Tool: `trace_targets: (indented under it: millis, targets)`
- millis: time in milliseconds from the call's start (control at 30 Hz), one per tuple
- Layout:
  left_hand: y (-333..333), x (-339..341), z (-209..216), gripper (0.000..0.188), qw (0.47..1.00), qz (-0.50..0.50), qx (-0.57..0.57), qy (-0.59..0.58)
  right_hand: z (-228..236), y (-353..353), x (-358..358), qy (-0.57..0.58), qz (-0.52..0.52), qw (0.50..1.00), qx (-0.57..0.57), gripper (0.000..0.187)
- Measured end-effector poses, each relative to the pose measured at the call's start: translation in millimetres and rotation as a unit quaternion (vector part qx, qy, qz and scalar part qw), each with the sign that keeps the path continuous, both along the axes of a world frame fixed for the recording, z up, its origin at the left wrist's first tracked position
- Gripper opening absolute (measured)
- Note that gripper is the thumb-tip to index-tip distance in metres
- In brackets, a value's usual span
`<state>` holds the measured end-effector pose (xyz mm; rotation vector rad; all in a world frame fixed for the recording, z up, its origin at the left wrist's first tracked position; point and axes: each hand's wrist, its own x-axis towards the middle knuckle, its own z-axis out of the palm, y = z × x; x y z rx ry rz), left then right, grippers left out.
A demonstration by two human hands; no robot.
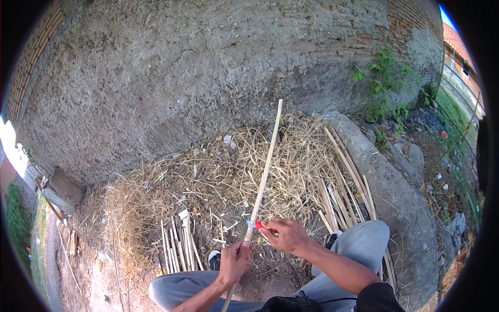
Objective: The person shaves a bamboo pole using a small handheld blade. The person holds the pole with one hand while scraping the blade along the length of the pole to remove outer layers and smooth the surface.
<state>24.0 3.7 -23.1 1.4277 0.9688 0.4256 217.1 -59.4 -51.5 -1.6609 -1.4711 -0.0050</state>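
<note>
A long pale strip of bamboo or wood (267,166) slants up and away from my lap toward the wall. My left hand (234,263) is closed around its lower part, with the thumb along the strip. Just above that grip, my right hand (287,236) is closed on a small knife (258,225) with a red handle. The short blade lies across the strip, apparently touching it; most of the handle is hidden in my fingers. The strip's lower end runs down between my legs.
Curly shavings (291,171) cover the ground ahead. Split strips lie in a left bundle (179,242) and a right bundle (343,203). A rough grey wall (208,78) rises behind. A concrete ledge (384,182) curves along the right, near a green plant (387,83).
</note>
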Motion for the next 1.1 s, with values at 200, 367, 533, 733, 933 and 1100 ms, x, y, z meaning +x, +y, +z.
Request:
trace_targets:
  millis: [200, 367, 533, 733, 933, 1100]
  targets:
    - [-16, -6, -14, 0.032, 0.997, -0.038, -0.029, 0.055, -6, 13, 59, 0.075, -0.092, 0.964, -0.237, 0.023]
    - [-14, -19, -19, 0.03, 0.996, -0.069, -0.016, 0.054, -1, 10, 65, 0.029, -0.12, 0.982, -0.14, 0.022]
    - [-13, -21, -15, 0.03, 0.996, -0.062, 0.016, 0.069, -3, 8, 62, 0.025, -0.124, 0.99, -0.057, 0.019]
    - [-6, -25, -14, 0.031, 0.99, -0.071, 0.087, 0.082, -4, 12, 58, 0.006, -0.126, 0.992, -0.031, 0.022]
    - [-6, -27, -3, 0.029, 0.996, -0.049, 0.009, 0.074, -8, 12, 60, 0.034, -0.091, 0.995, -0.017, 0.025]
    - [-5, -26, -1, 0.03, 0.998, -0.047, -0.025, 0.034, -17, 18, 61, 0.342, -0.024, 0.939, 0.028, 0.034]
